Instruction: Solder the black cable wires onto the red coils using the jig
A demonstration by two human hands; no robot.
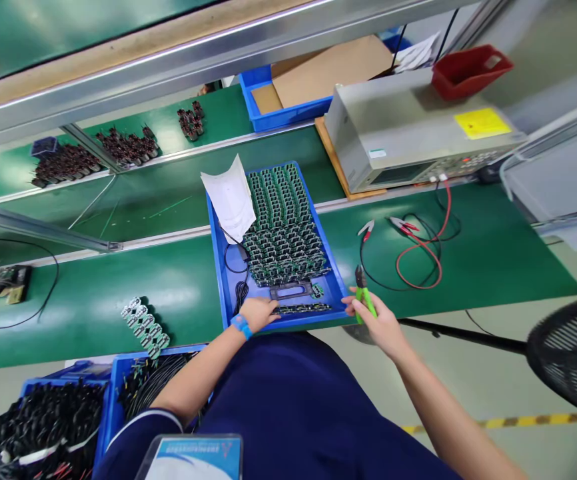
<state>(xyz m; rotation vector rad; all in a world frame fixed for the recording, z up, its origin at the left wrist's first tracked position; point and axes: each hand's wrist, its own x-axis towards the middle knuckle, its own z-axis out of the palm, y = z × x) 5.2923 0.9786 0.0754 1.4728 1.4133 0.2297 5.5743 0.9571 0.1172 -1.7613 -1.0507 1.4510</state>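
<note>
My left hand (258, 313), with a blue wrist strap, pinches the left end of a long strip of circuit boards (303, 309) at the near side of a blue tray (336, 273). Rows of green circuit boards (283, 227) fill the middle of that tray. Green-handled cutters (364, 300) are held in my right hand (373, 317), just beyond the tray's near right corner, with their jaws pointing away from me. A dark frame (291, 291) and a small loose board (317, 291) lie between the strip and the rows. Paper and a black cable are at the tray's left.
A grey instrument (398, 133) with a red bin (468, 72) on top stands at the back right; its red and black clip leads (421, 243) lie on the green table. Small boards (146, 327) sit at left. Bins of black cables (43, 427) are at lower left.
</note>
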